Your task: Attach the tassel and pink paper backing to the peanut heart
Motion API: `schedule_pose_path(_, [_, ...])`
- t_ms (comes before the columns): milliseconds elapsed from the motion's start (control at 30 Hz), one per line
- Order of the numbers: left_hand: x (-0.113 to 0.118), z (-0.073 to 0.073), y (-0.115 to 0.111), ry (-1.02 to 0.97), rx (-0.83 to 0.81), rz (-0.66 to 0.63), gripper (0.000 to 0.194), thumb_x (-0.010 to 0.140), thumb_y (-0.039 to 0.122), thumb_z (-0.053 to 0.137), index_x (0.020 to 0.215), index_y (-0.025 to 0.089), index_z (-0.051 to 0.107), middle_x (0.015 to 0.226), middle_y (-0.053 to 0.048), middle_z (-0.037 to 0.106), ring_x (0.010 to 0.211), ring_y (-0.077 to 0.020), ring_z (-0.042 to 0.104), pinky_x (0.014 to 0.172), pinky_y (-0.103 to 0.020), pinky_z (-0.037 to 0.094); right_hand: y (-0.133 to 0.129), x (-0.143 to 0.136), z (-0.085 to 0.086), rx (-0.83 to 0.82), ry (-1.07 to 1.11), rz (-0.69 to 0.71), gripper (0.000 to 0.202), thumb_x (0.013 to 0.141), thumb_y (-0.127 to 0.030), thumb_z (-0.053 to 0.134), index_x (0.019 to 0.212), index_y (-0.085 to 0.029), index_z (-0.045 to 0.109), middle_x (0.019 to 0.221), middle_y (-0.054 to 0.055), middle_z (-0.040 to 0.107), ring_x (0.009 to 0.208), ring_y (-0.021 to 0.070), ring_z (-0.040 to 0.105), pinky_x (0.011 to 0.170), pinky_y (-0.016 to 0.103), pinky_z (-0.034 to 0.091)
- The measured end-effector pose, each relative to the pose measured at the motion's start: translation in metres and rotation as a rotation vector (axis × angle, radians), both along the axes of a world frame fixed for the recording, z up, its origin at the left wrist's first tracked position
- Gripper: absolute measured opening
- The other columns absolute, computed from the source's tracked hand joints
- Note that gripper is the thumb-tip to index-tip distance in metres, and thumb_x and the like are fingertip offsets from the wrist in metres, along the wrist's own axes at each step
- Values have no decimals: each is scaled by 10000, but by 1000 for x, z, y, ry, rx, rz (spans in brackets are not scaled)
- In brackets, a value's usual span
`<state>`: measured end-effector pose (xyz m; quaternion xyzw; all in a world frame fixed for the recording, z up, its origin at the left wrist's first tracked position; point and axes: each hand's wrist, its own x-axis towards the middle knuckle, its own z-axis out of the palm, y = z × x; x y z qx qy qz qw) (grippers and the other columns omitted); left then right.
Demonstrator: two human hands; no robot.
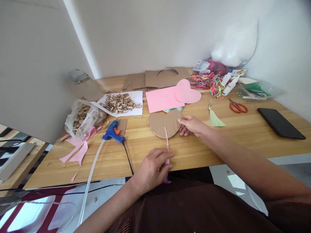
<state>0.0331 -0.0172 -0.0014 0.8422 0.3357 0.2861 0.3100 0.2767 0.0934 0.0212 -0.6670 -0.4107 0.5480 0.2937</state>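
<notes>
A cardboard heart lies near the table's middle, its right edge pinched between the thumb and fingers of my right hand. A pink cord rests over the heart's lower point and runs down toward the table's front edge. My left hand is closed on the top of a purple tassel at the end of that cord. The tassel's lower part hangs at the front edge, partly hidden by my fingers. Behind the cardboard heart lie a pink paper sheet and a pink paper heart.
A blue glue gun with its cable, nut shells on white paper and a plastic bag are at left. At right are a pale green tassel, red-handled scissors, glue bottles, colourful cords and a black phone.
</notes>
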Motion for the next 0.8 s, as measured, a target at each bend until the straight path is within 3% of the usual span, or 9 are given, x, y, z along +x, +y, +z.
schedule_pose_path(200, [6, 15, -3, -72, -140, -198, 258, 1010, 187, 541, 1207, 207, 705, 1029, -89, 766, 969, -182, 724, 899, -321, 585, 8, 4, 2, 4, -32, 29, 208, 1038, -278, 574, 855, -180, 556, 548, -11, 644, 397, 114, 625, 335, 176, 416])
schedule_pose_path(333, [5, 15, 4, -34, -67, -147, 240, 1020, 214, 538, 1169, 223, 726, 1014, -87, 785, 928, -195, 739, 847, -323, 591, 8, 5, 1, 9, -47, 46, 200, 1046, -242, 539, 856, -180, 550, 563, -26, 636, 393, 107, 624, 332, 176, 416])
schedule_pose_path(533, [0, 14, 19, 45, 62, -120, 254, 1022, 207, 524, 1182, 221, 721, 1095, -88, 779, 1024, -216, 725, 908, -350, 589, 10, 11, -1, 46, -100, 54, 168, 1017, -259, 585, 868, -182, 570, 586, -34, 644, 390, 105, 611, 340, 189, 417])
schedule_pose_path(667, [-2, 12, 32, 64, 132, -78, 258, 1021, 203, 524, 1187, 234, 719, 1104, -83, 773, 1017, -211, 721, 912, -356, 587, 17, 27, 0, 127, -191, -1, 125, 963, -237, 652, 862, -188, 598, 590, -51, 640, 385, 92, 586, 358, 189, 415])
schedule_pose_path(800, [-1, 7, 45, 58, 171, 10, 218, 1004, 206, 562, 1135, 225, 736, 1015, -65, 783, 942, -205, 731, 875, -347, 598, 27, 48, 0, 199, -246, -90, 200, 988, -236, 589, 794, -186, 600, 590, -52, 616, 390, 71, 553, 369, 184, 380])
